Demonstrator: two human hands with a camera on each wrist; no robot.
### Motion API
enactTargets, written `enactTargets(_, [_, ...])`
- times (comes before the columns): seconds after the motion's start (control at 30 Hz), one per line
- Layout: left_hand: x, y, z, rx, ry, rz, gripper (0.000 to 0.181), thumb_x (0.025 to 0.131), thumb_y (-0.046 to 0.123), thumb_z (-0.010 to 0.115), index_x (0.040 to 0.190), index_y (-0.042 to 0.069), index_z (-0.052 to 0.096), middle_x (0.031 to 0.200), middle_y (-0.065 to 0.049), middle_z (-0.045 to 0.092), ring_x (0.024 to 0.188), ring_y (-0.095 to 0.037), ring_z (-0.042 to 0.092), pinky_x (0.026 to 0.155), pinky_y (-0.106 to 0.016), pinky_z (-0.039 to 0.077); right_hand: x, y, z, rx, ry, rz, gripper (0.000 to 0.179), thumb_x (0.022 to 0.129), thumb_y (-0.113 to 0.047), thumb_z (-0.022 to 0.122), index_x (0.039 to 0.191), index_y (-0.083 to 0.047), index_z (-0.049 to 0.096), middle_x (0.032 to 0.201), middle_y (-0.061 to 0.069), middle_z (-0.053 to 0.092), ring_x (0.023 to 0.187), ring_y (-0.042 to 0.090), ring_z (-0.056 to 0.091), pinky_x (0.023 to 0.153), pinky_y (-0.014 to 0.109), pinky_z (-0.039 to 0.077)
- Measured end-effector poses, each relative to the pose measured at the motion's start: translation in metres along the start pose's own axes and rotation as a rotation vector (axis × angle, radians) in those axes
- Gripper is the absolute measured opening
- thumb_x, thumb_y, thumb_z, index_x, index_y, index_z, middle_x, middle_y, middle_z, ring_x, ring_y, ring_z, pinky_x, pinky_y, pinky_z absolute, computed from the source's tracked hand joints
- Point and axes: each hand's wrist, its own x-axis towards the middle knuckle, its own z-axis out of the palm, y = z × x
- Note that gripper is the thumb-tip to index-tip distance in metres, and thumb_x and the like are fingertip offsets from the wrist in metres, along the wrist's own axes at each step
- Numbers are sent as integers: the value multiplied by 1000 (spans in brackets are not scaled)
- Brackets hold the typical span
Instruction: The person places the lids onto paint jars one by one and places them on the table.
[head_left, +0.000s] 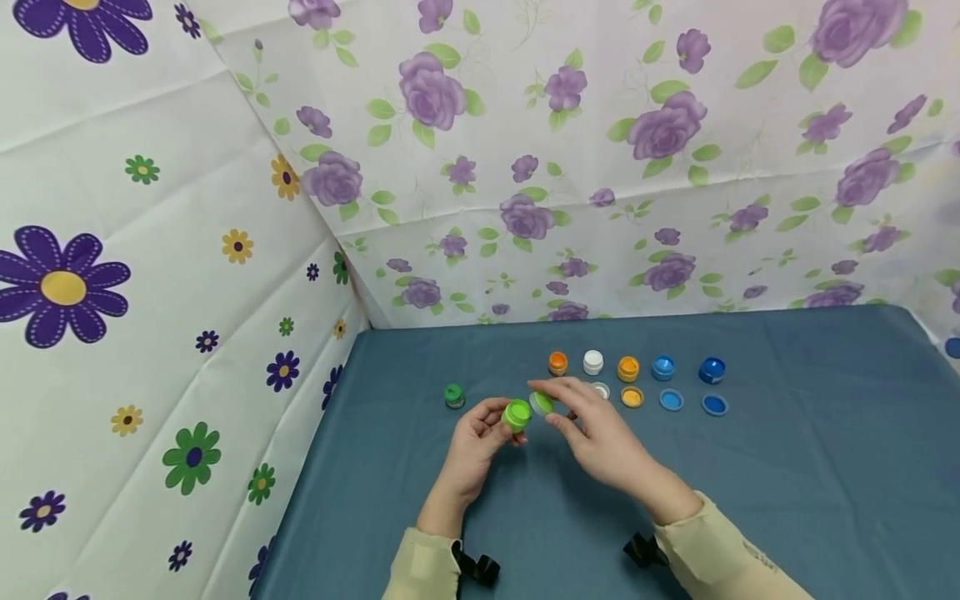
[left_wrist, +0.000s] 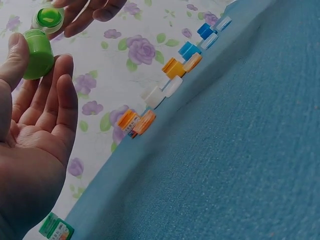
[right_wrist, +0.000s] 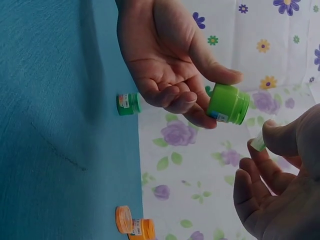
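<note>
My left hand (head_left: 474, 446) grips a small light green paint jar (head_left: 516, 415) between thumb and fingers, above the table. The jar's top is uncovered, and bright green shows inside its mouth. Just to the right, my right hand (head_left: 600, 433) pinches the jar's round lid (head_left: 541, 404) by its edge, thumb below and fingers above. In the right wrist view a narrow gap parts the lid (right_wrist: 258, 142) from the jar (right_wrist: 230, 104). The left wrist view has green paint smears on the lid's inner side (left_wrist: 49, 18).
A dark green jar (head_left: 453, 396) with its top on stands left of my hands. Behind them is a row of uncovered jars: orange (head_left: 557, 363), white (head_left: 592, 362), yellow (head_left: 627, 368), light blue (head_left: 663, 367) and dark blue (head_left: 712, 370). Their lids, such as the yellow lid (head_left: 632, 397), lie in front.
</note>
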Motion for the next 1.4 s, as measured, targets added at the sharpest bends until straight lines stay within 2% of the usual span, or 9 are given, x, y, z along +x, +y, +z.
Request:
enactTargets(0.2, [0,0,2,-6,-13,-6,34,105,23,71,134,5,65,111,-3,75,89,-15,71,87,-41,60,-1,-1,2,-19,-18,-41,48,106,-10,69,151,-23,61,147,-1,58,126,23,58,90,48,55])
enactTargets(0.3, [0,-1,3,-7,-22,-8,33,106,23,71,133,5,66,111,-9,74,89,-15,71,86,-38,60,-1,-2,3,-35,-18,-53,46,105,-11,70,149,-22,62,146,-1,58,133,25,56,90,48,54])
enactTargets(0.47, [1,-2,3,12,-27,4,36,106,27,69,133,3,66,109,-17,73,88,-15,70,85,-37,59,0,-4,3,-47,-11,-51,46,105,-12,71,149,-22,63,143,0,58,131,24,56,84,45,52])
enactTargets(0.7, [1,-2,3,51,-44,27,40,108,29,66,134,-2,65,101,-1,73,87,-14,70,84,-37,59,-1,-4,4,-90,-9,-56,47,102,-10,75,147,-24,65,140,-2,59,131,24,56,91,45,53])
enactTargets(0.87, [0,-1,4,58,-59,43,48,109,31,64,134,-10,62,100,-1,73,85,-13,70,83,-44,61,-1,-3,5,-102,-14,-75,47,100,-7,77,144,-21,68,138,-2,60,130,24,57,100,48,54])
enactTargets(1.07, [0,-3,4,50,-73,41,61,108,41,63,135,-14,61,96,0,73,84,-13,70,81,-38,60,-1,-2,5,-119,-17,-107,49,98,-4,78,142,-22,68,140,-3,61,132,26,56,106,50,52])
enactTargets(1.23, [0,-4,3,56,-82,41,60,109,43,59,134,-12,62,94,1,73,82,-13,70,80,-38,60,-1,-2,6,-152,-19,-107,47,98,-8,80,141,-21,70,137,-2,63,128,26,58,104,50,53])
enactTargets(1.4, [0,-6,2,45,-93,45,43,110,33,61,131,-4,67,96,1,73,83,-13,70,79,-37,60,-2,-1,6,-206,-4,-58,41,98,-24,81,138,-22,72,128,-4,66,121,22,60,96,48,55])
